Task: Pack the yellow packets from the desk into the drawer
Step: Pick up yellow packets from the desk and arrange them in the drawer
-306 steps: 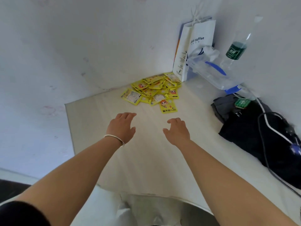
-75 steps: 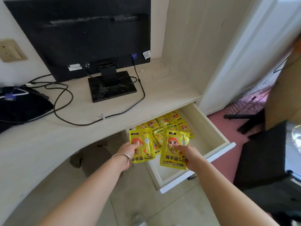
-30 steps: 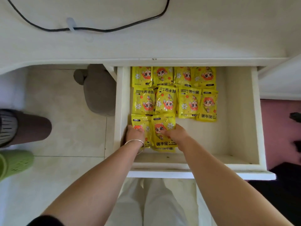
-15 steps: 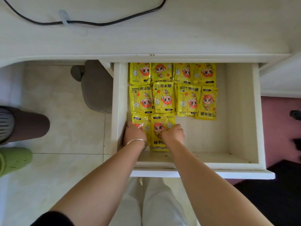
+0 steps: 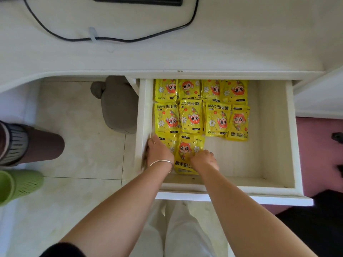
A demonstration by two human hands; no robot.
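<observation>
Head view: my left hand [image 5: 159, 152] presses flat on a glossy yellow printed packet [image 5: 171, 143] beside the left wall of the open white wooden drawer [image 5: 259, 154]. My right hand [image 5: 204, 160] pinches the neighbouring yellow packet [image 5: 187, 151] at its edge, likely to square up a third row.

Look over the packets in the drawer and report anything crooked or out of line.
One stands out: the rightmost packet of the middle row sits lower than its three neighbours, slightly tilted, and faces the opposite way, its big lettering toward the drawer front.
</observation>
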